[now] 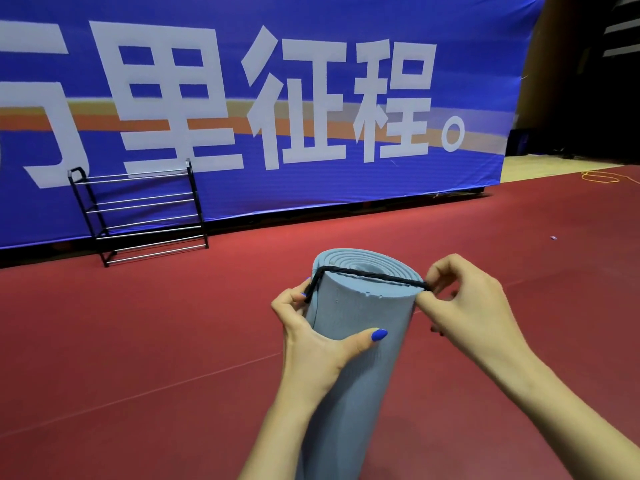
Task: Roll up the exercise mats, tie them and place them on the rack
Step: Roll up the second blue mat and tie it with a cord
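Step in hand: tying. The grey-blue mat is already rolled and is held end-up at the 6 o'clock position of the view, its spiral end facing the camera. The left hand is wrapped round the roll's upper part, thumb across the front, and appears also to trap the black cord at the roll's 9 o'clock edge. The right hand pinches the other end of the cord at the 3 o'clock edge. The cord runs taut across the open end of the roll, not around its girth. The two hands are apart, one on either side of the roll.

The rack stands on the red floor at 10 o'clock, against the blue banner, well apart from the mat; its rails carry nothing visible.

Judgement: the tie is not yet made. The next move calls for bringing the cord round the body of the roll and knotting it while the left hand keeps the roll from loosening. Placement on the rack remains outstanding.
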Demonstrator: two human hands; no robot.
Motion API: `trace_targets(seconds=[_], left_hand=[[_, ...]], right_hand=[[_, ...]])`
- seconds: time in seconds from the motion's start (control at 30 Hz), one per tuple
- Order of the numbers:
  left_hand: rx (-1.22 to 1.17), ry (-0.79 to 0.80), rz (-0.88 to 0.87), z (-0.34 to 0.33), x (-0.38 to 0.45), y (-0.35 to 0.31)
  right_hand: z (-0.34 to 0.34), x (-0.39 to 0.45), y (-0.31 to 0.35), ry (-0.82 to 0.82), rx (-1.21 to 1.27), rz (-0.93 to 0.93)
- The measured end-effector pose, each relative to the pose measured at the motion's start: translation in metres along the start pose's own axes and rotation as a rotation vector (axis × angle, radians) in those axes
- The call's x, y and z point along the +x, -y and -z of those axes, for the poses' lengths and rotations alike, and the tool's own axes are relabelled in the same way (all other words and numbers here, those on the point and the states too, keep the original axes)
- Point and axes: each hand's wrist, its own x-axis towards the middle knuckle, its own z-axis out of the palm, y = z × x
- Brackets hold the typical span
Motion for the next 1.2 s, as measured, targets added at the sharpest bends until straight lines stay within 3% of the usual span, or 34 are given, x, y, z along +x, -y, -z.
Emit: trace_targets(seconds=[0.27, 0.43, 0.53, 0.63, 0.8, 1.0, 1.2], left_hand=[[-0.003, -0.001, 0.022, 0.004, 0.008, 0.004], [-0.022, -0.028, 0.018, 0.009, 0.013, 0.004], [-0.026, -0.049, 0.021, 0.014, 0.013, 0.003], [-0.022, -0.078, 0.037, 0.017, 0.014, 0.005], [-0.012, -0.047, 0.03, 0.018, 0.015, 0.007], [-0.041, -0.038, 0.001, 0.02, 0.017, 0.007], [-0.041, -0.054, 0.026, 0.023, 0.015, 0.007]], right_hand=[[0.007, 0.009, 0.029, 0.078, -0.254, -0.026], [-0.004, 0.012, 0.03, 0.125, -0.135, 0.026], [-0.006, 0.008, 0.03, 0.153, 0.159, 0.024], [-0.004, 0.008, 0.03, 0.32, 0.336, -0.044], [-0.003, 0.023, 0.043, 0.429, 0.246, -0.078], [-0.014, 0.043, 0.075, 0.546, -0.232, 0.209], [-0.017, 0.053, 0.085, 0.644, -0.155, 0.323]])
